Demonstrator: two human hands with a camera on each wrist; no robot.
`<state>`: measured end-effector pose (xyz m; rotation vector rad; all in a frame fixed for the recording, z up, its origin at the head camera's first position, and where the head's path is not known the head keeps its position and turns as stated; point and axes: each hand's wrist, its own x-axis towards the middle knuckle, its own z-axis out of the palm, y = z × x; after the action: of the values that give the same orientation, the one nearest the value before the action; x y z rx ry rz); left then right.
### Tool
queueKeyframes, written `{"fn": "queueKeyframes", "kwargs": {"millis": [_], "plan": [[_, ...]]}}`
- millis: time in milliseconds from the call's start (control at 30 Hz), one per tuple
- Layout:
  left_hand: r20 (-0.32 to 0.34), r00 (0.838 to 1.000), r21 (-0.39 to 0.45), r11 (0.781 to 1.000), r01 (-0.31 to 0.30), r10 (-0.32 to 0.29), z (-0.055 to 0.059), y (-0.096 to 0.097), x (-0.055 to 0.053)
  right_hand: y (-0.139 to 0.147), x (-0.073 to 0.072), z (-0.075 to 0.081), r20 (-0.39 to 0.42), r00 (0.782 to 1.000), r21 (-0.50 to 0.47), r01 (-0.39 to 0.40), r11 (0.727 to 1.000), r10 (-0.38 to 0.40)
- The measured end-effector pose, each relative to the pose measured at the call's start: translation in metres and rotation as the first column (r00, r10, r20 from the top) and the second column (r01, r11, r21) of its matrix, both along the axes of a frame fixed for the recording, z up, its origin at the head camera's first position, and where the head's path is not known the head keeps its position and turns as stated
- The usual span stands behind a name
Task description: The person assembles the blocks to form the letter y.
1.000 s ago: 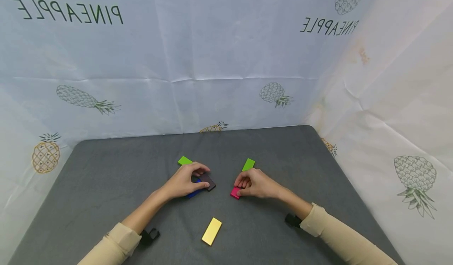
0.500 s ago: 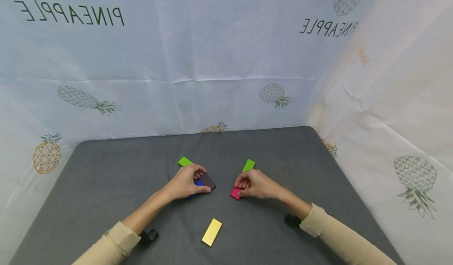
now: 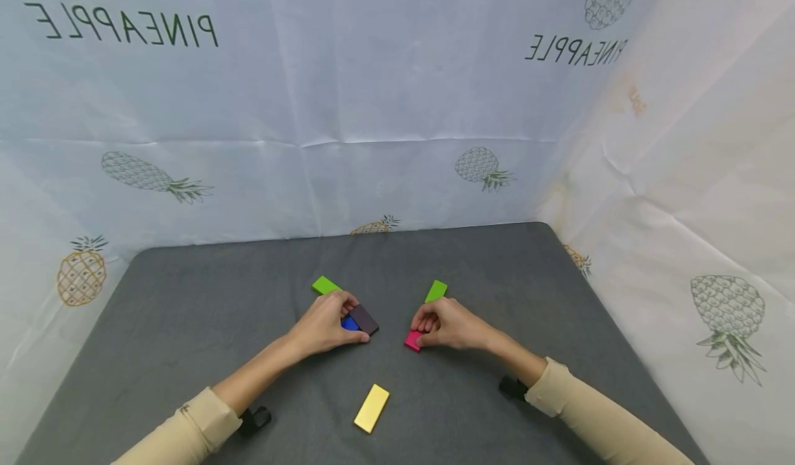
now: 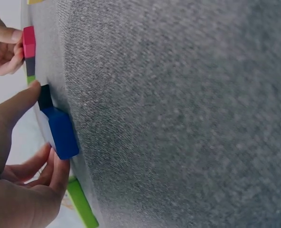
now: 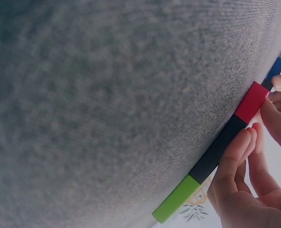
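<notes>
My left hand (image 3: 321, 323) spans a black block (image 3: 365, 319), thumb at its near end and curled fingers at its far end. Beside it lies a blue block (image 4: 62, 133), touched by a finger in the left wrist view. Just beyond the fingers is a green block (image 3: 326, 285). On the right, my right hand (image 3: 459, 325) grips a red block (image 5: 252, 102) with the thumb, its fingers along a second black block (image 5: 220, 148). That black block joins the red one to another green block (image 5: 177, 198), end to end. The hand hides it in the head view.
A yellow block (image 3: 372, 408) lies nearer me, between the forearms. Grey cloth (image 3: 217, 292) covers the table. White curtains (image 3: 373, 72) with pineapple prints hang behind it and on the sides.
My left thumb has slid off the top of the black block to its near end, showing more of it and the blue block. The right hand stays in place.
</notes>
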<state>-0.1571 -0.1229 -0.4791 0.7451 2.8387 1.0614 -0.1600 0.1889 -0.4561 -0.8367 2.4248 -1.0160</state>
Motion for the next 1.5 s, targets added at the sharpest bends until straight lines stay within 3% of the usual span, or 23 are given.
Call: {"fn": "queueKeyframes", "kwargs": {"millis": [33,200,267,433,533,633,767,1000,1200,1400,1500], "plan": [[0.02,1.0,-0.003,1.0,-0.012,0.012,0.004,0.001,0.001,0.0,0.0,0.0,-0.002,1.0,0.0,-0.001,1.0,0.001],[-0.059,0.998,0.021,1.0,0.003,-0.002,-0.02,0.0,-0.009,0.0,0.0,-0.001,-0.01,1.0,0.002,-0.003,1.0,0.003],[-0.089,0.996,0.004,1.0,-0.003,0.003,-0.033,0.0,-0.015,0.0,0.0,-0.001,-0.011,1.0,0.004,-0.004,1.0,0.004],[-0.12,0.993,-0.061,0.998,-0.019,0.012,-0.053,0.003,-0.025,0.0,0.0,0.0,-0.009,1.0,0.011,0.0,1.0,0.0],[-0.123,0.992,-0.062,0.998,-0.006,-0.001,-0.054,0.007,-0.025,0.0,0.0,0.0,-0.019,1.0,0.01,-0.001,1.0,0.001],[-0.102,0.995,-0.029,0.999,0.013,-0.016,-0.045,0.012,-0.021,0.0,0.0,0.0,-0.03,1.0,0.008,-0.007,1.0,0.008],[-0.083,0.996,-0.017,1.0,0.01,-0.011,-0.041,0.02,-0.019,-0.001,-0.001,0.0,-0.011,1.0,0.015,0.006,1.0,-0.005],[-0.094,0.996,-0.096,0.995,-0.009,0.0,-0.055,0.032,-0.025,-0.001,0.0,0.0,-0.013,1.0,0.018,0.007,1.0,-0.007],[-0.07,0.997,-0.096,0.995,-0.017,0.01,-0.053,0.041,-0.022,-0.001,0.0,-0.001,-0.01,1.0,0.02,0.008,1.0,-0.008],[-0.115,0.993,-0.098,0.995,-0.017,0.006,-0.058,0.046,-0.022,-0.001,-0.001,-0.002,-0.008,1.0,0.013,0.003,1.0,-0.003],[-0.098,0.995,-0.063,0.998,0.009,-0.015,-0.052,0.046,-0.02,-0.001,0.0,-0.001,0.001,1.0,0.01,0.007,1.0,-0.007]]}}
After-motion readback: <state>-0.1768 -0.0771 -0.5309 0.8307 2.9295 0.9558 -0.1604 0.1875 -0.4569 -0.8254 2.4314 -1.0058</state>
